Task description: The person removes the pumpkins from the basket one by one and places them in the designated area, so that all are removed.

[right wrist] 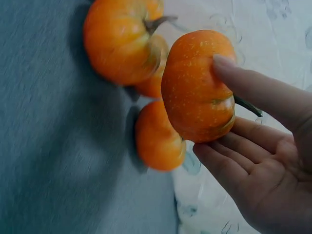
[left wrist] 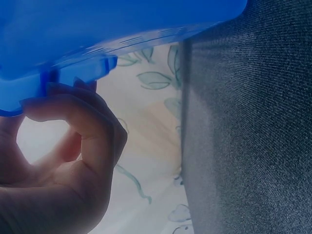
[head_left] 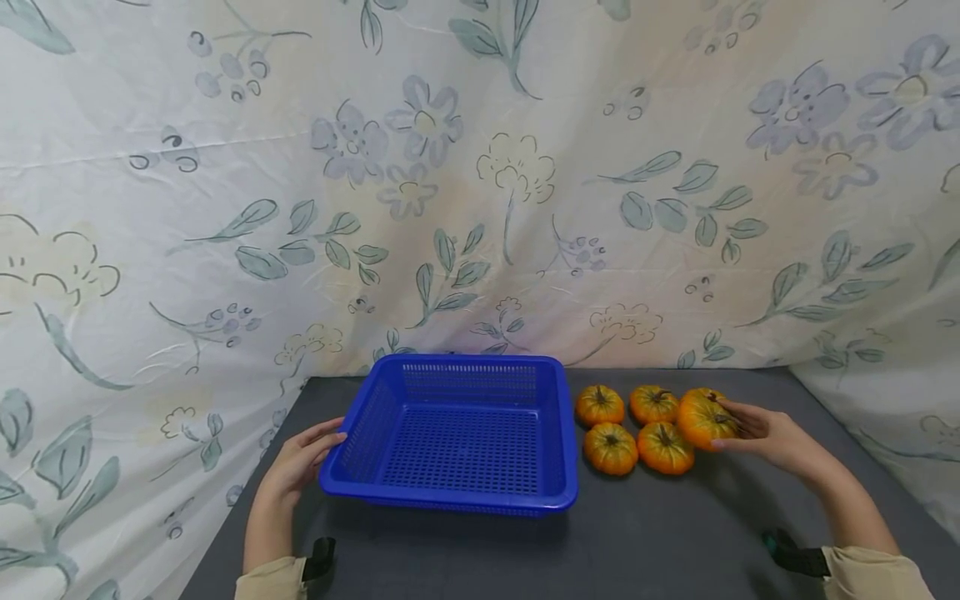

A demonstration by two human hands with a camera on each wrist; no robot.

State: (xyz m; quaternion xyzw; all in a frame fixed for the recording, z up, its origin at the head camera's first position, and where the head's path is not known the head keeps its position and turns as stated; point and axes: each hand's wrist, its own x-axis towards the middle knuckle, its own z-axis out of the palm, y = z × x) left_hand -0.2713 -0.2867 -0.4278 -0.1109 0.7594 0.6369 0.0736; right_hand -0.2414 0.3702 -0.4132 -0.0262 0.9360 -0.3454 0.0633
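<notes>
A blue plastic basket [head_left: 450, 500] with perforated sides and bottom stands on the dark table, nothing inside it. My left hand [head_left: 294, 465] grips its left rim, fingers curled over the edge; the left wrist view has the hand [left wrist: 73, 136] close under the basket's blue rim [left wrist: 83, 70]. To the right, my right hand [head_left: 776, 437] holds a small orange pumpkin [head_left: 699, 423] between thumb and fingers. In the right wrist view this pumpkin [right wrist: 195, 87] is raised off the table, its green stem pointing toward the palm. Another pumpkin [head_left: 707, 392] is mostly hidden behind it.
Several more small pumpkins sit beside the basket's right wall, among them a front one [head_left: 611, 450], a back one [head_left: 600, 406] and one nearer the right hand [head_left: 665, 450]. A floral cloth [head_left: 510, 208] hangs behind the dark table [head_left: 637, 542].
</notes>
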